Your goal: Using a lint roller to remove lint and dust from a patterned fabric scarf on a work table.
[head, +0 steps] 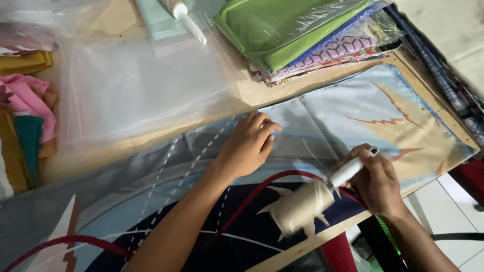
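Left hand (pixel 248 146) presses flat, fingers loosely curled, pinning printed satin fabric (pixel 353 108) on the wooden surface (pixel 262 90), while right hand (pixel 375 182) grips a lint roller (pixel 307 204) by its white handle, roll hovering over the cloth.

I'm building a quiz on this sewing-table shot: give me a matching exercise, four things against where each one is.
Things:
1. left hand
2. right hand
3. green fabric pack
4. pink cloth

Places:
A. top of the stack of packed fabrics, far side
B. wrapped around the white handle of a lint roller
C. left edge of the table
D. pressed flat on the printed fabric

Pairs: 1-D, 2-B, 3-A, 4-C
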